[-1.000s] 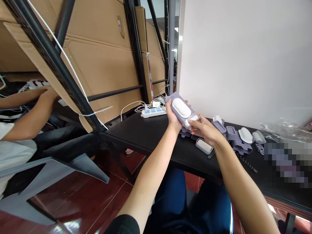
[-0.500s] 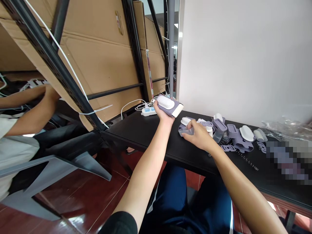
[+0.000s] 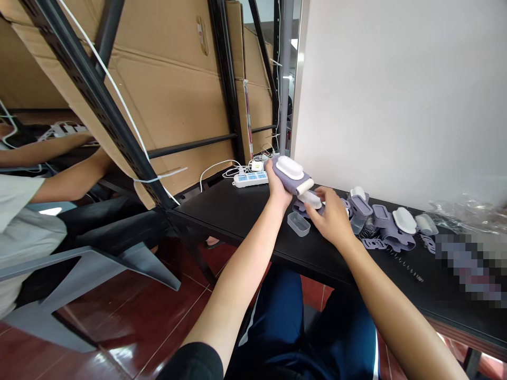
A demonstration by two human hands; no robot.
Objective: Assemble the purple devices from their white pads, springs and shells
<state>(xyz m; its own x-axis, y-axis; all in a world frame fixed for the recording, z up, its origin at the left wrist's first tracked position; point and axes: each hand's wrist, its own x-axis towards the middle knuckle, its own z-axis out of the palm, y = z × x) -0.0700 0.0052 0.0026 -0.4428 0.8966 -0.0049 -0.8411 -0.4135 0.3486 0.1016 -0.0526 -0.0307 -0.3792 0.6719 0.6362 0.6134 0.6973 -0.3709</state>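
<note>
My left hand (image 3: 278,186) grips a purple-grey plastic body with a raised white oval top (image 3: 290,168) and a cream end, held above the black table. Close under that end, my right hand (image 3: 330,214) has its thumb and fingers round a white oval piece with a ridged or bristly side (image 3: 310,199). A small clear plastic box (image 3: 298,224) rests on the table just left of my right thumb. Behind the right fingers, purple parts are partly hidden.
Purple frames (image 3: 382,214), a white oval part (image 3: 404,220) and small springs (image 3: 410,271) are spread to the right, near clear plastic wrap (image 3: 467,211). A white power strip (image 3: 250,179) lies at the back left. A co-worker's arm (image 3: 75,174) shows beyond the black rack post (image 3: 91,89).
My right hand has let go of the clear box, which now sits on the table, and has taken the white oval piece. My left hand has moved right with the purple-grey body.
</note>
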